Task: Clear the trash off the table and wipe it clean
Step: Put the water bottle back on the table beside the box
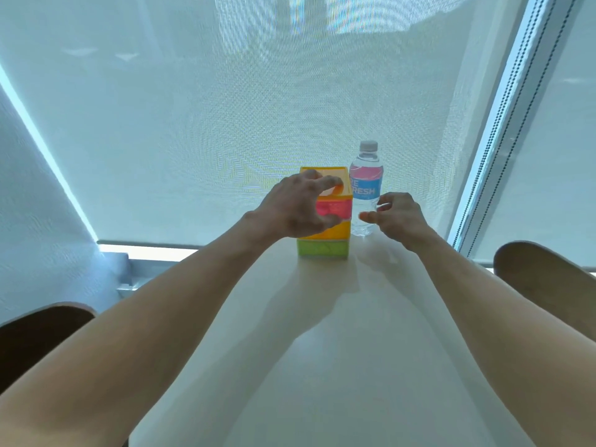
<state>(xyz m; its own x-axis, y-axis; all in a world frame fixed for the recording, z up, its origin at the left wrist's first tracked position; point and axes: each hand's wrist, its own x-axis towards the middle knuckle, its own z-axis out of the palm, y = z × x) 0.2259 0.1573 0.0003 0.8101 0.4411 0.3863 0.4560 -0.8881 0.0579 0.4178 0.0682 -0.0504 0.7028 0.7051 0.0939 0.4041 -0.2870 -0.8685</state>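
Colourful tissue box [325, 233] stands upright at the far end of the pale surface [338, 350], long axis vertical, opening on top. Water bottle [366, 188] stands just beside it on the right, upright and capped. Left hand [298, 208] sits in front of the box's upper part, grip spread and curved, holding nothing evident; contact uncertain. Right hand [398, 216] hovers beside the bottle, grip loosely curled, empty. Left hand is nearer the box; right is nearer the bottle.

Pale table [338, 366] with colourful tissue box [323, 243] just beside upright water bottle [366, 188]
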